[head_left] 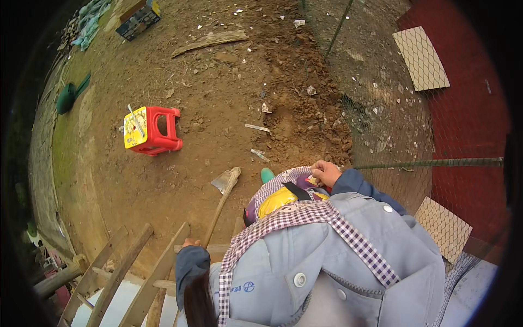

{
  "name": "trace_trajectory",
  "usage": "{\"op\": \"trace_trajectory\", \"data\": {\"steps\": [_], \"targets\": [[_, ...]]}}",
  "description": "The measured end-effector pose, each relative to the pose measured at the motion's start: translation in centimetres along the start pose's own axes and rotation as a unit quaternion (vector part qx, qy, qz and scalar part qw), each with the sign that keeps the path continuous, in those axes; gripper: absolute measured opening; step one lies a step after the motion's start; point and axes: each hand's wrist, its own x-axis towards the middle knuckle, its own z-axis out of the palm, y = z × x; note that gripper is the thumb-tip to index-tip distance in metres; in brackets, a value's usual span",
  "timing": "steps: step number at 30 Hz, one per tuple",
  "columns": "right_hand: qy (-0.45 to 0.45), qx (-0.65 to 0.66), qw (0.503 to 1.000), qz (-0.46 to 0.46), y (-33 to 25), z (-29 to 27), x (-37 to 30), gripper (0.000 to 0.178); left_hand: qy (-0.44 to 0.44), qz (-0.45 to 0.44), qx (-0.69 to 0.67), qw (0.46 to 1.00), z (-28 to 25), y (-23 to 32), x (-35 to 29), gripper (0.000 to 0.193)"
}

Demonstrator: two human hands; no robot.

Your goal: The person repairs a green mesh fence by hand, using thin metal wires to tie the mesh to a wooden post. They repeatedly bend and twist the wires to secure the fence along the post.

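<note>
My right hand [326, 173] is closed in a pinch at the front of my checked apron [272, 217]. By its fingertips shows a small yellow and red patch, too small to name. Low on the left, my left hand [190, 242] is beside a slat of a wooden rack [163, 261]; its fingers are mostly hidden. Just right of that hand runs the wooden handle of a hoe [217, 213], its metal blade [220, 181] at the far end. A bright yellow patch [278, 201] and a black strap show at my waist.
A red stool [166, 131] with a yellow top stands on the bare soil at left, a pale stick [136, 121] across it. Wire netting [392, 120] borders the right side. Farther off lie a plank [210, 42], a cardboard box [139, 19] and a green watering can [66, 98].
</note>
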Motion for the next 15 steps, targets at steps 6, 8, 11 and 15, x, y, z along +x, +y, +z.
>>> {"op": "trace_trajectory", "data": {"steps": [6, 8, 11, 15], "targets": [[-0.036, -0.023, 0.999, 0.014, -0.9, -1.9, 2.1, 0.017, 0.095, 0.059, -0.221, 0.969, 6.0, 7.2, 2.8, 0.029], [-0.048, -0.016, 0.999, -0.009, -2.2, -2.7, 3.1, 0.017, 0.074, 0.056, -0.247, 0.964, 6.6, 9.0, 1.4, 0.028], [-0.040, 0.005, 0.999, -0.021, -4.5, -3.7, 4.8, 0.016, 0.102, 0.094, -0.276, 0.951, 4.8, 11.4, 1.6, 0.022], [-0.022, 0.004, 1.000, -0.008, -6.1, -3.1, 6.5, 0.016, 0.168, 0.092, -0.346, 0.918, 1.0, 11.8, 3.6, 0.019]]}}
